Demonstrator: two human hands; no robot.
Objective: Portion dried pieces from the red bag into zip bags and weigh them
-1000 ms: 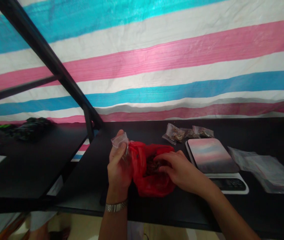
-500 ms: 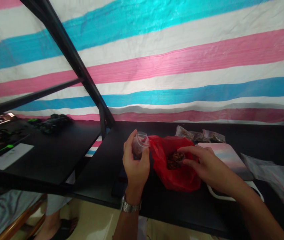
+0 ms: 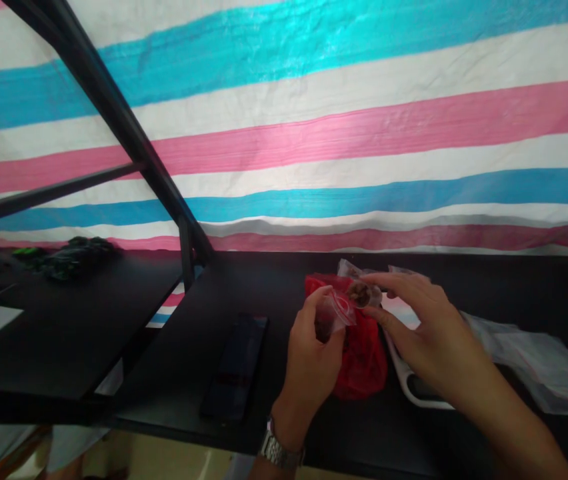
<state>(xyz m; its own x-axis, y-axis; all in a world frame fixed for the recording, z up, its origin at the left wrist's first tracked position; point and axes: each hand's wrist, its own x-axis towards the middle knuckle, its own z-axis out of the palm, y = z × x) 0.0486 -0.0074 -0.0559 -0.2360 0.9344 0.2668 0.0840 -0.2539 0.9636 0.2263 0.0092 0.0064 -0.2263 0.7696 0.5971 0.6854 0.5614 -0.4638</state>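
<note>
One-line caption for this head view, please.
Left hand holds a small clear bag open while right hand brings brown bits over it.

a small clear zip bag [image 3: 333, 312] was held open above a crumpled red plastic bag [image 3: 364, 353], beside a brown scoopful [image 3: 360, 293].

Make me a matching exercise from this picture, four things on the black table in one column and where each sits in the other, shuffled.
Things:
1. small clear plastic zip bag
2. crumpled red plastic bag
3. flat dark phone
4. stack of clear plastic sleeves

Places:
A. lying left of the left hand
B. far right of the black table
C. pinched in the left hand's fingers
D. between the two hands, behind the right hand

Pairs: 1-C, 2-D, 3-A, 4-B
</note>
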